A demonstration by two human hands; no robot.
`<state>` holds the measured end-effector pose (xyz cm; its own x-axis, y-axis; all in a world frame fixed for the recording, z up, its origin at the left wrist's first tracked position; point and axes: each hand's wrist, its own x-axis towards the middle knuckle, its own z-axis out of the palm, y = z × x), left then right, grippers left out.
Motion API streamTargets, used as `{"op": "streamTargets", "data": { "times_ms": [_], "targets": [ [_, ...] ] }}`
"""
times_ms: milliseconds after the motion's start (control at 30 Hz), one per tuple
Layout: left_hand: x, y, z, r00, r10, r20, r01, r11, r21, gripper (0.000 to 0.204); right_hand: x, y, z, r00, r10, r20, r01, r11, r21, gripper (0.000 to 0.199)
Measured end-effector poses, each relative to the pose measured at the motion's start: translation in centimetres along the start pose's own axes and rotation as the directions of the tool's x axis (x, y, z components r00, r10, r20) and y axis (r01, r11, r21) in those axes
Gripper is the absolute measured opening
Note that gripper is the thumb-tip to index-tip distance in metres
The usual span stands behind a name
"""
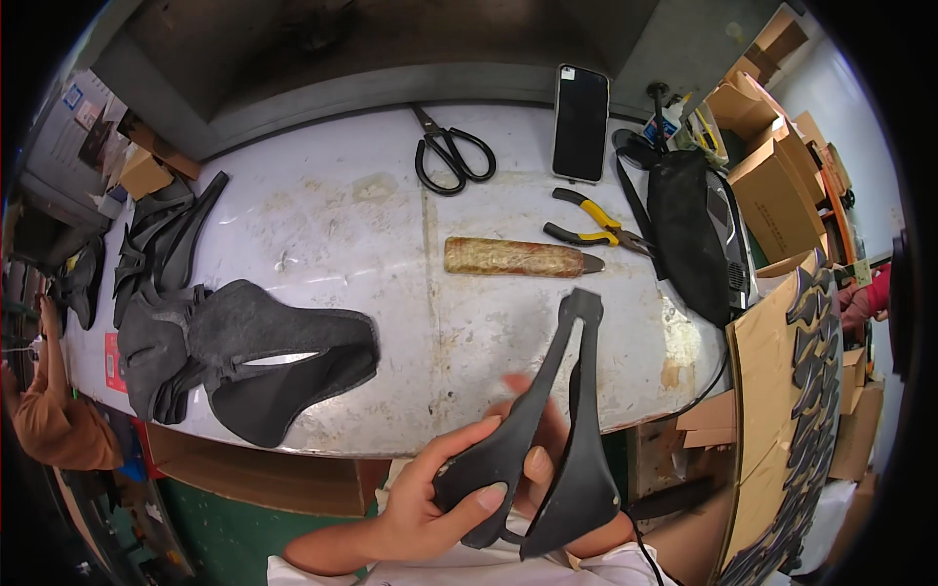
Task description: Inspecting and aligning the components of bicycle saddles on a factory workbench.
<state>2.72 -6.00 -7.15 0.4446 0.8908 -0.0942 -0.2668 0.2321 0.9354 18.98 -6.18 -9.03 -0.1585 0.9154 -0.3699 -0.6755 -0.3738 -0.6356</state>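
Note:
Both my hands hold a black bicycle saddle piece [579, 459] with a long slot down its middle, narrow end pointing away from me. My left hand [430, 498] is closed round its left wing, thumb on top. Mostly behind the piece is my right hand [536, 467]; a fingertip shows through the slot and other fingers are blurred. Beyond it lies a tool with a tape-wrapped handle [513, 257] and a short dark tip. Yellow-and-black pliers [601, 230] and black-handled scissors [454, 156] lie farther off. To the left are stacked similar black pieces [283, 337].
More black parts [161, 244] are piled at the far left of the table [322, 220]. At the back right are a phone [581, 122] and a black pouch [684, 225]. Cardboard [767, 391] bearing dark pieces stands at right. Another person's arm [59, 420] shows at left.

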Motion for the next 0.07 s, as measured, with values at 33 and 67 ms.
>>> {"op": "streamTargets", "data": {
  "times_ms": [33, 67],
  "targets": [
    [0.08, -0.10, 0.01, 0.998, 0.044, -0.052, -0.042, 0.999, 0.027, 0.056, -0.36, 0.49, 0.10, 0.991, 0.124, 0.043, -0.129, 0.981, 0.146, 0.084],
    [0.07, -0.19, 0.06, 0.990, 0.101, -0.101, -0.094, 0.993, 0.064, 0.056, -0.39, 0.68, -0.11, 0.991, 0.127, 0.045, -0.132, 0.981, 0.144, 0.084]
  ]
}}
